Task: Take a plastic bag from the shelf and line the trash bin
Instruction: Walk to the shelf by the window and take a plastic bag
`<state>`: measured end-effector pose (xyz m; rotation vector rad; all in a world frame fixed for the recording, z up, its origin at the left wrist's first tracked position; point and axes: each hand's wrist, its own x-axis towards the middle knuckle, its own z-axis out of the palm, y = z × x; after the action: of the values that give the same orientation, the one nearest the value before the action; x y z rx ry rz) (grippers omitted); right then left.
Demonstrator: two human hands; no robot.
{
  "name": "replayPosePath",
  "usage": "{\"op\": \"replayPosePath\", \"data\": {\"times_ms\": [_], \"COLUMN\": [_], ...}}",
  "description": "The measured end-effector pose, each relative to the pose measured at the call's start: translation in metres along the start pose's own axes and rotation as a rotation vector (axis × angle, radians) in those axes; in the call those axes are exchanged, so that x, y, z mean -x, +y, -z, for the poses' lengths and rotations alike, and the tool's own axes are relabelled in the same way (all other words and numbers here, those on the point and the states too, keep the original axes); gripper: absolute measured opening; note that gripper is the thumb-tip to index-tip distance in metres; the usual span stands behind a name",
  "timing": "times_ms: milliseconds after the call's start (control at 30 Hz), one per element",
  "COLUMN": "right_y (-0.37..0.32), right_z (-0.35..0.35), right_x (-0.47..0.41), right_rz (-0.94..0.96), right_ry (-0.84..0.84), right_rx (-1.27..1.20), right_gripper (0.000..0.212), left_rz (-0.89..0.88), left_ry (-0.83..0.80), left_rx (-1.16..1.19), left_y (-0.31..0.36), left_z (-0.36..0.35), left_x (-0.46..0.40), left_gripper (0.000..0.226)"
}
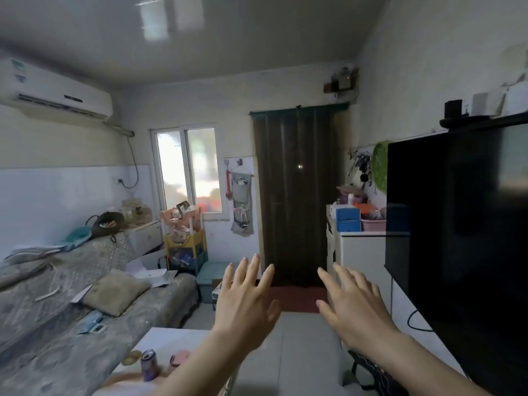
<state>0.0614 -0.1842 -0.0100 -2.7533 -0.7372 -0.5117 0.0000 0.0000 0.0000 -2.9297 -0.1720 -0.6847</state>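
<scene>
small, cluttered room with a dark curtained doorway point(297, 192) straight ahead and a window point(187, 167) to its left. both arms reach forward at mid-height, palms down, fingers pointing toward the doorway. the left hand point(247, 304) is spread wide and holds nothing; the right hand point(353, 307) is likewise open and empty, fingers fanned.

the tiered shelf point(185, 238), pink on top and yellow below, stands upright under the window, well beyond the left hand; its contents are too blurred to pick out a plastic bag. i cannot tell which object is the trash bin. a teal storage box point(210, 277) sits on the floor just right of the shelf.

along the left runs a bed point(85, 281) with a tan cushion point(115, 291). a white table point(168, 341) at the near edge carries a purple can point(148, 364). a large black screen point(457, 224) fills the right side, with a white cabinet point(361, 252) beyond it.
</scene>
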Motion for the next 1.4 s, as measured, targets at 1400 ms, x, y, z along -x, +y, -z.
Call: {"op": "replayPosePath", "data": {"times_ms": [1400], "right_y": [0.139], "right_z": [-0.304], "right_x": [-0.708], "right_rz": [0.123], "right_ry": [-0.113], "right_rx": [-0.047], "right_gripper": [0.058], "left_rz": [0.331], "left_ry": [-0.048], "left_rx": [-0.043], "left_y": [-0.162], "left_z": [-0.393], "left_x": [-0.661], "left_gripper": [0.063]}}
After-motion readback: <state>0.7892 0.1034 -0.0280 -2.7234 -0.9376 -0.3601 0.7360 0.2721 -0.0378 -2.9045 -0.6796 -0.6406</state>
